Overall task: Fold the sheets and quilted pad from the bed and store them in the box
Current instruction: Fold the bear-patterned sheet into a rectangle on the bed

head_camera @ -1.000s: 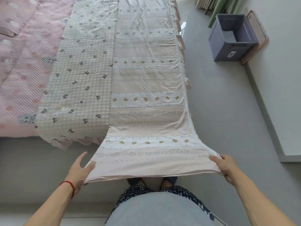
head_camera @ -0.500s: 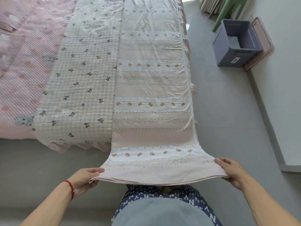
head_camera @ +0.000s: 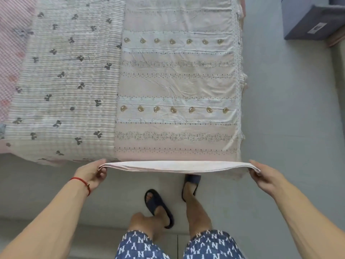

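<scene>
A pale pink sheet (head_camera: 177,86) with bands of small bears and flowers lies folded lengthwise along the right side of the bed. Its near end is lifted level with the bed's foot edge. My left hand (head_camera: 93,173) pinches the left corner of that end, and my right hand (head_camera: 265,176) pinches the right corner. Beside the sheet on the left lies the quilted pad (head_camera: 65,81), off-white with dark bows. A grey-blue storage box (head_camera: 309,21) stands on the floor at the top right, only partly in view.
A pink checked cover (head_camera: 9,43) shows at the far left of the bed. Grey floor (head_camera: 289,118) runs along the bed's right side toward the box. My feet in dark slippers (head_camera: 158,206) stand just before the bed's foot.
I have stepped closer to the bed. The sheet's near end, which hung out toward me, now rises level with the foot edge. Both hands keep their corners.
</scene>
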A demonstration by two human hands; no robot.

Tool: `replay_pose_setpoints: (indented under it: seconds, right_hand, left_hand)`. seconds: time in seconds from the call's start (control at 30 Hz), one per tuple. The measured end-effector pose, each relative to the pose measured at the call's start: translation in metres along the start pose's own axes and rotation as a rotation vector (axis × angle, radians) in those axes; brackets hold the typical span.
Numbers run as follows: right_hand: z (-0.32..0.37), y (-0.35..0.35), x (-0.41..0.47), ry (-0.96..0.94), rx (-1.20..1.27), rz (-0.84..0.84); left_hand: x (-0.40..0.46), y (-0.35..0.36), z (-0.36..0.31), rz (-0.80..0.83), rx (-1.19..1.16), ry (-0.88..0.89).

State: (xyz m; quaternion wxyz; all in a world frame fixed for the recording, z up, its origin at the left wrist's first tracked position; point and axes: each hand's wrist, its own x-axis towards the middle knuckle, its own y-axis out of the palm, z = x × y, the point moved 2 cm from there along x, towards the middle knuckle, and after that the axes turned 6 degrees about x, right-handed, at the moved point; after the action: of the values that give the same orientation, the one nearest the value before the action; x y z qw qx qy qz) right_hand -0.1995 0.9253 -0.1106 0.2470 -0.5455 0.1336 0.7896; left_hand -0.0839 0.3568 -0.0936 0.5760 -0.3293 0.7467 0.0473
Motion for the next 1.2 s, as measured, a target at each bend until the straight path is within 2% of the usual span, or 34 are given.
replay_pose_setpoints:
  seconds: [0.1, 0.17, 0.23, 0.3, 0.37, 0.47, 0.57, 0.63, 0.77, 0.9, 1.13, 1.2]
  right_hand:
    - [0.015, 0.03, 0.037, 0.092, 0.058, 0.058]
    - [0.022, 0.044, 0.053, 0.157, -0.001, 0.104]
    - [0.025, 0.05, 0.064, 0.134, -0.036, 0.198]
    - [0.019, 0.049, 0.074, 0.011, -0.2, 0.198]
    - [0.012, 0.048, 0.08, -0.217, -0.432, 0.08]
    - [0.005, 0.049, 0.093, -0.502, -0.606, -0.051]
    - [0.004, 0.051, 0.095, -0.64, -0.784, -0.19]
    - [0.003, 0.055, 0.094, -0.7, -0.842, -0.245]
    - [0.0, 0.065, 0.094, -0.707, -0.888, -0.258]
    - [-0.012, 0.066, 0.089, -0.697, -0.827, -0.294]
    - [-0.054, 0.021, 0.097, -0.568, -0.819, -0.222]
    - [-0.059, 0.013, 0.096, -0.543, -0.828, -0.225]
  left_hand:
    - [0.037, 0.03, -0.026, -0.038, 0.018, 0.023]
    - [0.059, 0.051, -0.037, -0.013, -0.006, 0.041]
    - [0.068, 0.067, -0.045, -0.004, -0.053, 0.052]
    - [0.076, 0.074, -0.048, -0.013, -0.076, 0.089]
    - [0.084, 0.074, -0.041, -0.032, 0.013, 0.209]
    - [0.096, 0.068, -0.023, -0.07, 0.155, 0.397]
    - [0.104, 0.061, -0.016, -0.159, 0.393, 0.58]
    - [0.114, 0.053, -0.019, -0.275, 0.519, 0.606]
    - [0.114, 0.063, -0.031, -0.382, 0.569, 0.59]
    - [0.103, 0.073, -0.024, -0.51, 0.597, 0.605]
    - [0.083, 0.067, 0.03, -0.432, 0.511, 0.606]
    - [0.092, 0.063, 0.042, -0.395, 0.488, 0.539]
